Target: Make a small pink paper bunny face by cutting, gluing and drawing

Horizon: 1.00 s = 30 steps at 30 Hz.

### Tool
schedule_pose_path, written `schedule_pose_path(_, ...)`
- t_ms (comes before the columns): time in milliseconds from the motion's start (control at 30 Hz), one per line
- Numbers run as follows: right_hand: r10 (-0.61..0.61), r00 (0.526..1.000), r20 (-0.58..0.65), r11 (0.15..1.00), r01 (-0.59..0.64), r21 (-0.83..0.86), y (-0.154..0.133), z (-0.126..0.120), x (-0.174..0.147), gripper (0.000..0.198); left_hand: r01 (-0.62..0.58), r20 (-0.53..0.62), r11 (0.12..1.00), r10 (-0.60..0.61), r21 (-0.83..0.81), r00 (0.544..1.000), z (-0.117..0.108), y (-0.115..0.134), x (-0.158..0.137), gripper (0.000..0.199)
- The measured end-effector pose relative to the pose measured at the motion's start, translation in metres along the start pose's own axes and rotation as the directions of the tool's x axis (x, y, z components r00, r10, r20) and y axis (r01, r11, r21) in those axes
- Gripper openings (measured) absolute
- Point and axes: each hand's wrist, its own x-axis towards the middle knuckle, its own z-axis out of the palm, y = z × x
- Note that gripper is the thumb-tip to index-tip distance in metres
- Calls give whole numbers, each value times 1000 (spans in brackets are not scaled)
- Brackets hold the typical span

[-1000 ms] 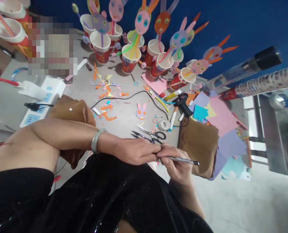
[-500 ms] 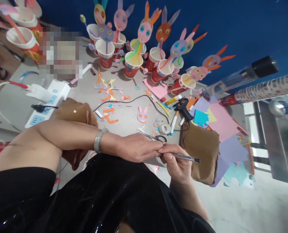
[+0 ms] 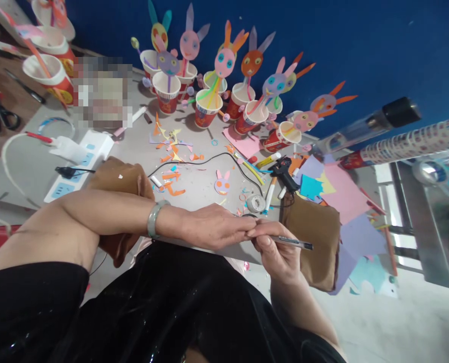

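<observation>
My right hand [image 3: 279, 254] grips a slim pen [image 3: 292, 242] with a clear barrel and a dark end pointing right. The pen's other end is hidden among my fingers. My left hand [image 3: 212, 227], a pale bangle [image 3: 153, 219] at its wrist, reaches across with long fingers pressed together. Its fingertips meet those of my right hand; whatever lies beneath them is hidden. Just beyond the hands, on the grey table [image 3: 201, 191], lies a purple paper rabbit face [image 3: 221, 185] with pink ears and orange eyes. A white roll of tape [image 3: 256, 203] sits near my right fingers.
Paper cups [image 3: 208, 108] with rabbit figures line the back. A black glue gun [image 3: 285, 174], paper scraps [image 3: 171, 146] and coloured sheets [image 3: 348, 196] lie about. Brown cushions [image 3: 317, 244] flank my arms. A power strip [image 3: 78, 164] stands left; a cable [image 3: 194, 162] crosses the table.
The view has shifted slightly, so the table's things sit a little lower. The scissors beyond my hands are now mostly covered by them. Both hands keep nearly the same pose.
</observation>
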Motion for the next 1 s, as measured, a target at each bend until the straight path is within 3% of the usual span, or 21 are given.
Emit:
schedule_pose_path(200, 22, 1000, -16, 999, -21, 30, -2, 1, 8, 22, 43, -26, 997, -42, 62, 999, -4, 5, 0, 45)
schedule_pose_path(367, 13, 1000, 9, 998, -14, 66, -4, 2, 16, 19, 3, -68, 996, 3, 93, 998, -6, 3, -2, 38)
schedule_pose_path(600, 11, 999, 30, 999, -12, 45, -3, -1, 33, 17, -78, -123, 996, 74, -33, 990, -10, -8, 7, 39)
schedule_pose_path(667, 33, 999, 40, 999, -34, 30, -3, -2, 40, 18, -50, -141, 997, 41, -60, 989, -10, -11, 9, 36)
schedule_pose_path(800, 105, 989, 100, 976, -122, 179, -3, 0, 52, 21, 10, -178, 993, -30, -114, 984, -12, -10, 11, 35)
schedule_pose_path(1000, 100, 994, 36, 952, -106, 288, -2, 7, 60, 22, 36, -224, 998, -48, -59, 973, -21, -5, 11, 40)
